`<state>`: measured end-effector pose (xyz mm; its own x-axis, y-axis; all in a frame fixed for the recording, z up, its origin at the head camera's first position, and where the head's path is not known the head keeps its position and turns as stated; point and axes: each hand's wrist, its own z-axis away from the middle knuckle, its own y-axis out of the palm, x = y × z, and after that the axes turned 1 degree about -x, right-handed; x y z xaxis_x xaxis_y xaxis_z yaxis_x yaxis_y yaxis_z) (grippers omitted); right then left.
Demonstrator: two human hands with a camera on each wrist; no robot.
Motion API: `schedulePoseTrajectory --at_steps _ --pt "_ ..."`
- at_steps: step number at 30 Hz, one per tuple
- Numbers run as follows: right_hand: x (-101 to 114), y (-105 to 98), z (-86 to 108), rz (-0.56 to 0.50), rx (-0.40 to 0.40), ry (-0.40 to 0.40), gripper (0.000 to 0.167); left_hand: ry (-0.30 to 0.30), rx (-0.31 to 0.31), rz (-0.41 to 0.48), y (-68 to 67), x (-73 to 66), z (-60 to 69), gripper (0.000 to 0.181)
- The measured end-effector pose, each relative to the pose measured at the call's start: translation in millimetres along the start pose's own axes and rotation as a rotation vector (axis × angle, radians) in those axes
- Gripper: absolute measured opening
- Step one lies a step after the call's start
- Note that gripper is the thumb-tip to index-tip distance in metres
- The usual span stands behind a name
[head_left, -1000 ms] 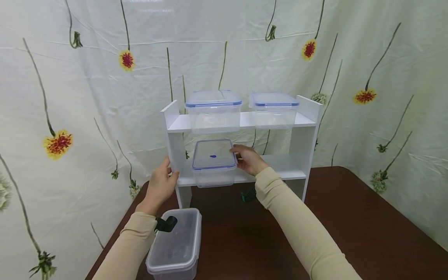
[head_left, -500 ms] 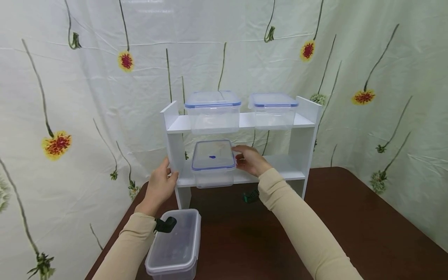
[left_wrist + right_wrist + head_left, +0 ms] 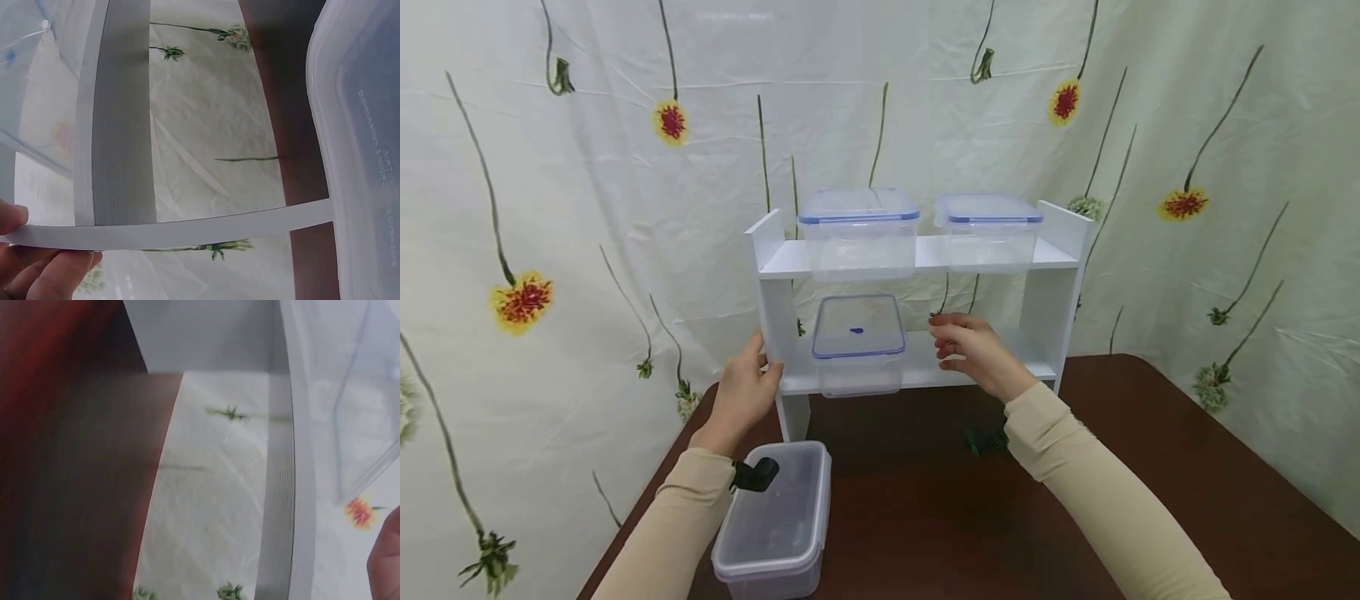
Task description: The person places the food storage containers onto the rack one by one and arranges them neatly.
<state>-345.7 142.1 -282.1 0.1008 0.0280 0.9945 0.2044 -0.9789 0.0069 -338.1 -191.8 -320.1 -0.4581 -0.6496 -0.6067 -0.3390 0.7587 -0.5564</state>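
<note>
My left hand (image 3: 745, 392) grips the front edge of the left side panel of a white shelf (image 3: 917, 377). In the left wrist view the thumb lies on one face of the panel (image 3: 187, 230) and the fingers on the other. A clear lidded food container (image 3: 859, 346) with a blue rim sits on the middle shelf, towards the left. To the right of it, apart from it, my right hand (image 3: 973, 350) hangs with loosely bent fingers and holds nothing. The right wrist view shows only a bit of this hand (image 3: 386, 559).
Two more blue-rimmed containers stand on the top shelf, a larger one (image 3: 859, 246) on the left and a smaller one (image 3: 988, 242) on the right. Below my left wrist a lidded container (image 3: 778, 517) stands on the dark table (image 3: 925, 517). A flowered cloth (image 3: 1150, 275) hangs behind.
My right hand has let go of the container on the middle shelf and moved right, away from it. The left hand keeps its place on the side panel.
</note>
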Motion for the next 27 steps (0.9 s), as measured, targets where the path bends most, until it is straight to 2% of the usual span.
schedulePoseTrajectory --at_steps 4,8,11,15,20,27 --pt "-10 0 24.2 0.006 0.077 -0.027 0.037 -0.002 0.004 0.014 -0.9 -1.3 -0.2 0.059" --pt "-21 5 43.4 0.065 0.235 -0.029 0.039 -0.01 0.008 0.023 -1.1 -1.5 1.8 0.058" --pt "-25 12 52.8 0.115 0.35 -0.044 0.04 -0.012 0.008 0.022 -0.8 -2.0 2.4 0.057" --pt "-31 23 57.4 0.147 0.439 -0.048 0.041 -0.015 0.004 0.02 -0.8 -2.8 1.0 0.055" --pt "-51 41 52.2 0.148 0.445 -0.001 0.034 -0.017 0.002 0.024 -1.6 -3.4 -0.2 0.056" --pt "-86 70 42.1 0.109 0.383 0.088 0.029 -0.01 0.004 0.011 -1.6 -3.1 -0.7 0.056"
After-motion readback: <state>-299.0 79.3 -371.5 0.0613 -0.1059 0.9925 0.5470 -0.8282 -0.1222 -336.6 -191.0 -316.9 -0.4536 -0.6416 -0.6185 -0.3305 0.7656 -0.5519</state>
